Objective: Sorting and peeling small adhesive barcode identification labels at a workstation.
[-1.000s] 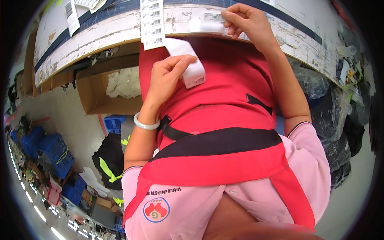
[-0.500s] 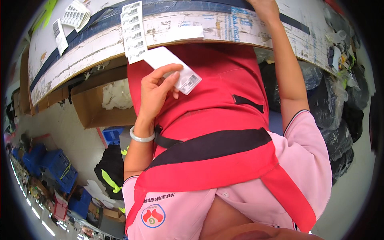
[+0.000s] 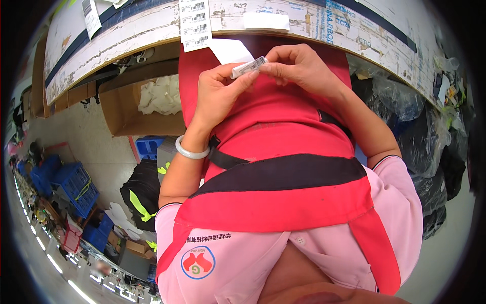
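In front of my red apron [image 3: 298, 134], both hands meet at a white barcode label [image 3: 249, 67]. The thumb and fingers of my left hand [image 3: 216, 96] close on its left part. My right hand [image 3: 306, 70] pinches its right end between thumb and forefinger. A blank white strip [image 3: 228, 49] runs from behind the label up to the table edge. There it meets a strip of printed barcode labels [image 3: 195, 23] hanging over that edge; whether the two are one piece I cannot tell.
The worn white table [image 3: 142, 33] spans the far side, with a blank white slip [image 3: 267, 22] and a label strip [image 3: 91, 19] on it. Underneath, a cardboard box [image 3: 119, 114] holds pale cloth. Plastic bags [image 3: 420, 147] lie at right, blue crates [image 3: 76, 185] at left.
My right hand has come down from the table top to the label and pinches its end. My left hand has moved up and right, and the label is now bent between both hands.
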`<state>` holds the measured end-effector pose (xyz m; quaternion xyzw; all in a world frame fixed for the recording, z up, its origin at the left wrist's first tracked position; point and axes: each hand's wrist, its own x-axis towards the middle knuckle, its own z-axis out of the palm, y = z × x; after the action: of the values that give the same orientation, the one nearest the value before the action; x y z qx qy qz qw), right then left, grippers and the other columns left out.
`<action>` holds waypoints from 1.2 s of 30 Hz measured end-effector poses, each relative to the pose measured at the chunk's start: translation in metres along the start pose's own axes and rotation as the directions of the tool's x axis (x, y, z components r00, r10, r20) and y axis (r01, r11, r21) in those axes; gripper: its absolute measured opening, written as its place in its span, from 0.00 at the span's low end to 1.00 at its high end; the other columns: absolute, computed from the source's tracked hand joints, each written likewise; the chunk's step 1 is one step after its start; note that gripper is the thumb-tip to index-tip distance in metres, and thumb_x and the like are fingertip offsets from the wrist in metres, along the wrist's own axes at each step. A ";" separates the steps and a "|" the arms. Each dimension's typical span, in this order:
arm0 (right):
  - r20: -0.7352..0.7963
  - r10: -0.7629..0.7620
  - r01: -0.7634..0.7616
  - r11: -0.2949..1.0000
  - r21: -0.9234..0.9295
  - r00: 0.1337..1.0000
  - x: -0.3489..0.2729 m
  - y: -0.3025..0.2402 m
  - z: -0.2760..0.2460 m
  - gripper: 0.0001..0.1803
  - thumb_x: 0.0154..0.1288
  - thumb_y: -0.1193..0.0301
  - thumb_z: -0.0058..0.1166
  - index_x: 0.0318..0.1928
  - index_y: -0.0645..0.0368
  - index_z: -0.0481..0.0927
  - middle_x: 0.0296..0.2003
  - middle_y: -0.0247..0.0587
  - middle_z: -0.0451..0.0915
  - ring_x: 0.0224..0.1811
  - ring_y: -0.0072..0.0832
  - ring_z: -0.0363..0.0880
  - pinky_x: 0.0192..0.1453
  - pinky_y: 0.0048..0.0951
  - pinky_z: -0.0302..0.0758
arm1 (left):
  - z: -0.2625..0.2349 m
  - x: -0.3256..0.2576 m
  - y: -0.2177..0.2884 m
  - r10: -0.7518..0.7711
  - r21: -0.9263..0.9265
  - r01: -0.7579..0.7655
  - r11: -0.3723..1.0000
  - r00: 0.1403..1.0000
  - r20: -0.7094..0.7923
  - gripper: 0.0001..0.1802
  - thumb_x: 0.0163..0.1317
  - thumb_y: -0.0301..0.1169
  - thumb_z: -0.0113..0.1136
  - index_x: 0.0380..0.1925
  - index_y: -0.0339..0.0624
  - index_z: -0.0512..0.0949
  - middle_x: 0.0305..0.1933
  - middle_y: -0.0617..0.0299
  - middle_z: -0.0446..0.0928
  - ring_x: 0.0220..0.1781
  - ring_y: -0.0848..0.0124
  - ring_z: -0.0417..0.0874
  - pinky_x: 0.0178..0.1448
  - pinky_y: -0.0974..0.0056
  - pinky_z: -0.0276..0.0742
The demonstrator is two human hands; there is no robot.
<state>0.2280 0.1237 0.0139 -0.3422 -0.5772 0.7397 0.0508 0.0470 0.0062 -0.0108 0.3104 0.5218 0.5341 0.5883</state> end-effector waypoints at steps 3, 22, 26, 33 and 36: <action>-0.102 -0.109 0.098 0.989 -0.109 0.989 0.002 -0.001 0.006 0.08 0.67 0.70 0.59 0.39 0.63 0.81 0.29 0.29 0.77 0.31 0.15 0.74 0.36 0.17 0.72 | -0.002 -0.001 -0.001 -0.007 0.038 0.007 0.999 1.000 0.004 0.10 0.64 0.27 0.64 0.41 0.32 0.84 0.31 0.65 0.82 0.30 0.81 0.78 0.34 0.76 0.74; -0.344 -0.076 0.057 0.996 -0.066 0.936 0.032 -0.038 -0.045 0.07 0.68 0.71 0.57 0.37 0.64 0.78 0.26 0.35 0.80 0.22 0.18 0.78 0.25 0.16 0.75 | -0.003 0.000 -0.011 0.039 0.070 -0.038 0.997 0.999 -0.006 0.23 0.73 0.45 0.52 0.37 0.35 0.86 0.31 0.67 0.82 0.28 0.84 0.71 0.31 0.77 0.65; -0.353 -0.052 0.024 0.996 -0.082 0.934 0.038 -0.042 -0.040 0.07 0.67 0.72 0.57 0.37 0.64 0.78 0.26 0.36 0.80 0.23 0.19 0.79 0.24 0.17 0.76 | -0.001 0.001 -0.011 0.046 0.053 -0.045 0.998 0.999 -0.022 0.23 0.72 0.44 0.53 0.37 0.35 0.86 0.28 0.68 0.81 0.26 0.85 0.68 0.29 0.76 0.62; -0.368 -0.064 0.032 0.995 -0.094 0.927 0.044 -0.037 -0.041 0.08 0.67 0.72 0.57 0.37 0.66 0.78 0.25 0.37 0.80 0.22 0.20 0.79 0.24 0.19 0.77 | -0.005 0.003 -0.015 0.046 0.090 -0.046 0.995 0.999 -0.003 0.22 0.72 0.44 0.54 0.37 0.36 0.86 0.20 0.75 0.70 0.22 0.85 0.62 0.25 0.75 0.56; -0.371 -0.055 0.021 0.995 -0.096 0.927 0.044 -0.037 -0.040 0.08 0.67 0.72 0.57 0.38 0.66 0.78 0.25 0.37 0.80 0.22 0.21 0.79 0.24 0.19 0.77 | -0.005 0.004 -0.017 0.046 0.103 -0.045 0.994 0.999 -0.005 0.22 0.71 0.45 0.55 0.37 0.36 0.86 0.19 0.75 0.69 0.22 0.85 0.62 0.25 0.75 0.56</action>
<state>0.2053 0.1895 0.0226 -0.4672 -0.5962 0.6333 0.1587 0.0468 0.0048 -0.0285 0.3501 0.5434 0.5210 0.5574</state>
